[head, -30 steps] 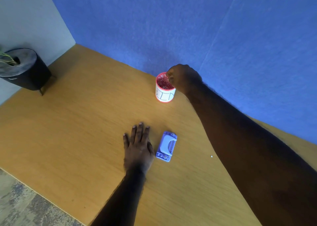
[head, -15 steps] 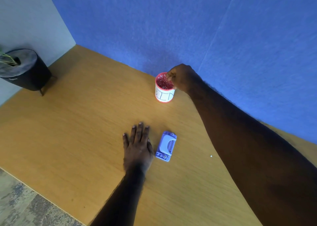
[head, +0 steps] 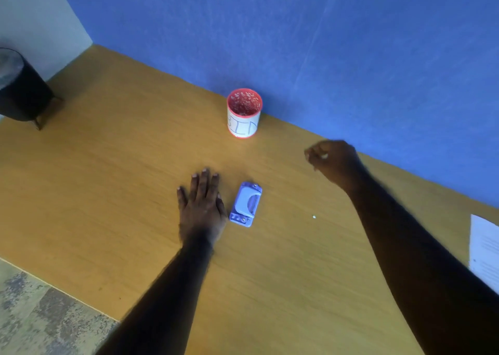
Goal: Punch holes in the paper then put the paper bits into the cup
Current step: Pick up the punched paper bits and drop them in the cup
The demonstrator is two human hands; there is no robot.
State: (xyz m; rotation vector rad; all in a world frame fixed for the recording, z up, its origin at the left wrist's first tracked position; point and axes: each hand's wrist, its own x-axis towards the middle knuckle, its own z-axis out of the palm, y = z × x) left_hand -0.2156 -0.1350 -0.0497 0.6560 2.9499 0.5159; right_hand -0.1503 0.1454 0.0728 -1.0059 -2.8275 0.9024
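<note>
A blue wall [head: 351, 44] backs the wooden bench [head: 108, 192], the largest surfaces in view, with a strip of grey floor [head: 35, 314] showing past the bench's near edge. A black round stand [head: 19, 87] sits far to the left of the cup, partly cut off by the frame edge; half a second ago more of it showed, the head camera having shifted since. A white sheet of paper [head: 484, 249] now enters at the right edge, well to the right of the cup; it was out of frame before.

The person's right hand [head: 333, 161], which a moment ago was poised over the cup's mouth, has drawn back and now hangs above the bench to the right of the cup and nearer the person, clear of it. Its fingers [head: 313, 156] are curled in loosely; motion blur makes it impossible to tell whether they pinch anything. The left hand [head: 201, 206] stays flat on the bench, palm down and fingers spread, nearer the person than the cup and holding nothing.

The cup [head: 244, 114], white with a red rim and blue lettering, stands upright close to the wall, its inside speckled with paper bits [head: 244, 102]. The lilac hole punch [head: 246, 204] lies on the bench directly in front of the cup, just beside the left hand's thumb side, unmoved. One stray white paper bit [head: 314, 216] rests on the bench to the right of the punch, apart from both hands.
</note>
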